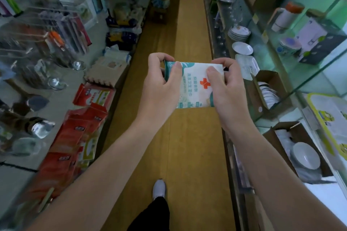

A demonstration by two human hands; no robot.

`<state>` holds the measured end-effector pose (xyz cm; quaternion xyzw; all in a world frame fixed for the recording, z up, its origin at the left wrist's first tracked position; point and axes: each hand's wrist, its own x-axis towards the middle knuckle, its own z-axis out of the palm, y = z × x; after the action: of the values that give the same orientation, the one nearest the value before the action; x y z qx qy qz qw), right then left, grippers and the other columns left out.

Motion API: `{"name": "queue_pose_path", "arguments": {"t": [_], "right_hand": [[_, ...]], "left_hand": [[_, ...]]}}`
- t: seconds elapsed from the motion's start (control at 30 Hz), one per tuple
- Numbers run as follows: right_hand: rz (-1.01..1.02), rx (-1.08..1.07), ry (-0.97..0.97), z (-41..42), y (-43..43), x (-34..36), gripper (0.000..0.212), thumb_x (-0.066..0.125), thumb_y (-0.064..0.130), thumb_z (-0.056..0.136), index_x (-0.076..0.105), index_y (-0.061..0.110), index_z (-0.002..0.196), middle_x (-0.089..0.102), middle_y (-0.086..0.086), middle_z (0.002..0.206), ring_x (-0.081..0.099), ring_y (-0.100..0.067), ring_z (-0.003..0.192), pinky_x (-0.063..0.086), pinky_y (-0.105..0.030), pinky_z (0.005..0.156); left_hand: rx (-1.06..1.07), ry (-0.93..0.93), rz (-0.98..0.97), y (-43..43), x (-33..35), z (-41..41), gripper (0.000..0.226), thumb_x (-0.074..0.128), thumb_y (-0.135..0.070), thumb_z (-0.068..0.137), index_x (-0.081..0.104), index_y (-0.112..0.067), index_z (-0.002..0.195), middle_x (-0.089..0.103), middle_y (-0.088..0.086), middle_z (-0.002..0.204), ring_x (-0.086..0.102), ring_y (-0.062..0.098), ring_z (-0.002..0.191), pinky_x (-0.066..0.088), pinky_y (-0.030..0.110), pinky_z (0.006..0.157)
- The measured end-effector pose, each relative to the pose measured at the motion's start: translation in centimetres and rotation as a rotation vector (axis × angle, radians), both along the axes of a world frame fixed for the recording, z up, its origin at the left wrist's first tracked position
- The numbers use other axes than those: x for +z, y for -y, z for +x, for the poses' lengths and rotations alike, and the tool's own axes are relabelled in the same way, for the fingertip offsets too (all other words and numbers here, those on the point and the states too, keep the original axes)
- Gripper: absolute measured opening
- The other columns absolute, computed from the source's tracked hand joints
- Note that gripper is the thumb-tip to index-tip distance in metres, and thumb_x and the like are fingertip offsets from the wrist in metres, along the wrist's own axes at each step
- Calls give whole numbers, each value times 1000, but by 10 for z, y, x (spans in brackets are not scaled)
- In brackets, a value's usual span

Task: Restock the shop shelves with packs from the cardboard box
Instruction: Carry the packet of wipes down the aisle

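Observation:
A white and teal pack of wet wipes [194, 88] with an orange cross is held over the aisle floor at chest height. My left hand [161, 84] grips its left end, thumb on the front face. My right hand [225, 84] grips its right end the same way. The pack's lower corners are hidden behind my palms. No stock box for these packs shows in this view.
Red packs [78, 127] line the low left shelf, with foam mats [107, 71] beyond and hanging goods above. Glass shelves [300, 84] on the right hold plates [242, 48], bowls in open cardboard boxes [293, 148] and mugs. The narrow tan floor [189, 24] runs ahead; my shoe [159, 188] is below.

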<state>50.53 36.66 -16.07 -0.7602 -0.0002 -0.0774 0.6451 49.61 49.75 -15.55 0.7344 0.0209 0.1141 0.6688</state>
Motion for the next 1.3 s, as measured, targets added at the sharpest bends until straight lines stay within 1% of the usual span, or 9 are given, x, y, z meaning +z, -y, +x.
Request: {"name": "queue_pose_path", "arguments": {"t": [0.13, 0.27, 0.4, 0.53, 0.67, 0.8, 1.07, 1.23, 1.3], "right_hand": [[-6, -34, 19, 80, -11, 12, 24, 52, 30, 97, 44, 22, 118, 62, -6, 105, 69, -10, 85, 51, -16, 57], [-8, -47, 20, 135, -15, 15, 23, 52, 29, 97, 43, 23, 118, 62, -3, 103, 69, -7, 83, 50, -14, 56], [1, -69, -1, 198, -12, 8, 23, 52, 30, 97, 44, 25, 117, 61, -3, 103, 69, -7, 82, 50, -14, 55], [37, -78, -11, 260, -5, -1, 22, 52, 27, 97, 44, 26, 117, 62, -4, 104, 69, -7, 81, 50, -16, 56], [55, -73, -3, 346, 7, -13, 23, 52, 26, 97, 44, 28, 118, 62, -3, 106, 69, -6, 83, 51, -17, 57], [96, -62, -6, 437, 22, -17, 27, 51, 23, 97, 44, 29, 122, 60, -3, 107, 68, -7, 83, 52, -18, 57], [18, -19, 15, 624, 41, -9, 20, 50, 25, 98, 44, 27, 117, 59, 6, 98, 66, 1, 77, 51, -16, 54], [-14, -15, 3, 735, 36, -28, 20, 50, 25, 97, 46, 26, 116, 61, 2, 97, 66, -4, 75, 51, -20, 53], [-26, -20, -20, 769, 33, -37, 20, 50, 26, 97, 46, 26, 116, 62, 2, 98, 67, -5, 77, 51, -19, 53]], "left_hand": [[-17, 7, 19, -12, 8, 83, 12, 47, -33, 98, 41, -29, 107, 52, -17, 92, 63, -5, 85, 48, 12, 52], [-16, 15, 29, -15, 11, 140, 11, 47, -33, 98, 40, -29, 106, 51, -18, 89, 63, -6, 83, 46, 12, 51], [-49, 1, 14, -13, 7, 206, 11, 47, -30, 99, 41, -26, 106, 53, -13, 92, 65, -2, 83, 46, 11, 50], [-55, 9, 31, -5, -2, 269, 9, 46, -29, 99, 42, -25, 105, 55, -8, 93, 65, -5, 80, 44, 10, 48], [-49, 1, 48, 8, -14, 356, 10, 46, -31, 99, 42, -28, 108, 55, -10, 94, 65, -5, 80, 45, 11, 50], [-34, 21, 69, 25, -16, 446, 16, 46, -29, 99, 42, -30, 115, 55, -11, 93, 65, -4, 79, 47, 11, 51], [2, 34, 85, 44, -8, 629, 12, 44, -25, 100, 44, -21, 112, 53, -10, 89, 62, -9, 69, 43, 9, 47], [6, 21, 92, 39, -30, 737, 10, 44, -27, 100, 43, -25, 110, 54, -10, 93, 63, -5, 75, 49, 13, 52], [15, 1, 102, 36, -40, 772, 10, 45, -30, 100, 43, -26, 109, 55, -9, 95, 64, 0, 79, 51, 15, 55]]}}
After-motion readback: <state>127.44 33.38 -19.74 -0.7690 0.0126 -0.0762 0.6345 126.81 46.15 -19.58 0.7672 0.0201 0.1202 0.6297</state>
